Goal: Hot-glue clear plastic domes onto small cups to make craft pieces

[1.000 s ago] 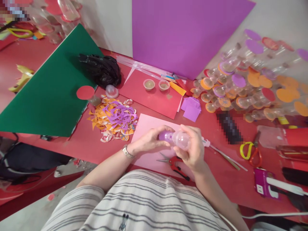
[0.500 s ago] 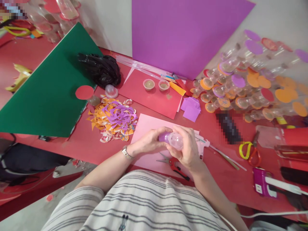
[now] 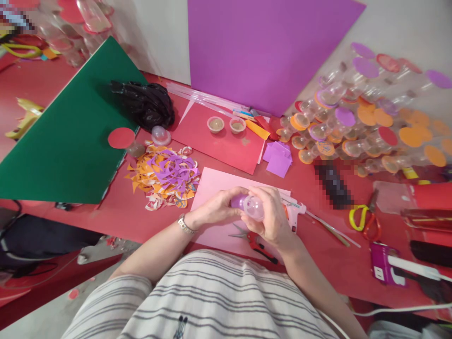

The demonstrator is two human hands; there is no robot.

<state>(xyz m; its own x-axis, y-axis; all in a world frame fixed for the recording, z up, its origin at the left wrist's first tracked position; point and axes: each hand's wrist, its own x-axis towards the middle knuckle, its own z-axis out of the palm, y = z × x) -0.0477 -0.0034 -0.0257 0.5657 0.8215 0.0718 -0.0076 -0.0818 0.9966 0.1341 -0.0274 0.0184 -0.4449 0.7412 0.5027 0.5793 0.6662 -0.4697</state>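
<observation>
A clear plastic bottle piece (image 3: 254, 210) with a round, see-through end sits between my two hands, above the pink sheet (image 3: 212, 186). My left hand (image 3: 219, 207) is closed on its left side, where a purple paper disc (image 3: 238, 201) shows. Around the right side curl the fingers of my right hand (image 3: 271, 214), which hides part of the piece. Just below my hands lies a pair of red-handled snips (image 3: 256, 241), blades apart. Partly behind my right hand is a white glue gun (image 3: 294, 214).
Paper scraps (image 3: 169, 174) are heaped at left beside a green board (image 3: 77, 127). Two small cups of sand (image 3: 215, 124) stand on a red sheet (image 3: 226, 148). Stacked clear bottle pieces with coloured discs (image 3: 367, 117) crowd the right, above scissors (image 3: 365, 219).
The view has shifted slightly, so the table's things appear a little further left. Both hands keep nearly the same hold on the plastic piece.
</observation>
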